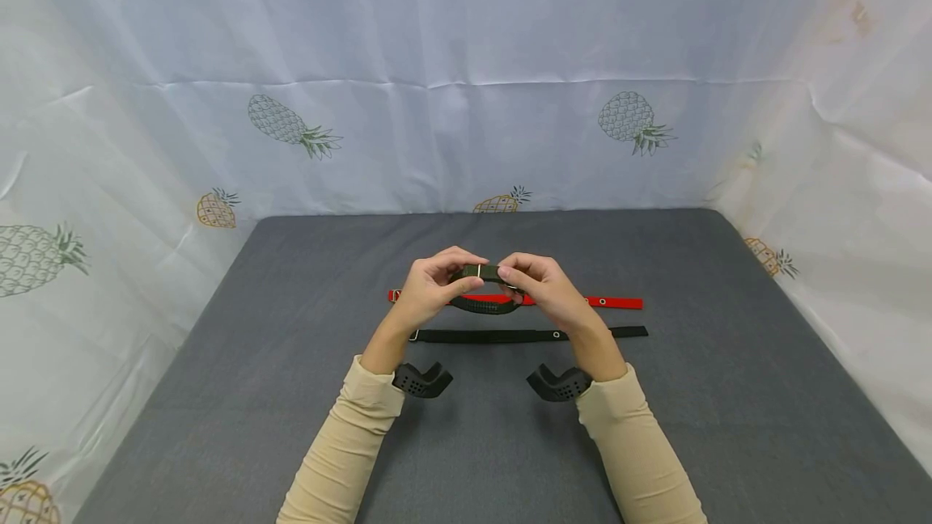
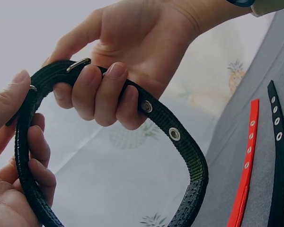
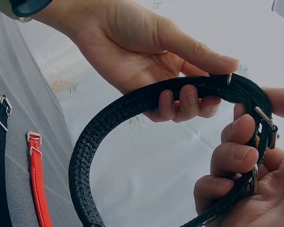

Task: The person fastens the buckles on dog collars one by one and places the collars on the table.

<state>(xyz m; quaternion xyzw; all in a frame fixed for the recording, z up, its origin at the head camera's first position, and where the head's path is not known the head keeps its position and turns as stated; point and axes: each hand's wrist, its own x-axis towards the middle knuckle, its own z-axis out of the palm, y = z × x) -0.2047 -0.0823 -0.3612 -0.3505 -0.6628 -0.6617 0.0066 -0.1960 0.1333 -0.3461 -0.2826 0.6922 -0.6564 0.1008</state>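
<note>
Both hands hold a dark green-black collar (image 1: pixel 484 307) raised above the table, bent into a ring. The left hand (image 1: pixel 429 289) pinches its overlapped strap near a metal keeper loop, thumb on one side and curled fingers on the other. My right hand (image 1: pixel 546 288) grips the strap by the buckle (image 3: pixel 265 120), fingers curled round the band. Metal-rimmed eyelets (image 2: pixel 174 134) show along the strap in the left wrist view. Part of the fastening is hidden behind the fingers.
Beneath the hands, a red collar (image 1: pixel 615 303) lies stretched out on the grey table (image 1: pixel 466 443). Nearer me lies a black collar (image 1: pixel 495 336), roughly parallel. White pineapple-print curtains (image 1: pixel 451 144) stand behind and on both sides.
</note>
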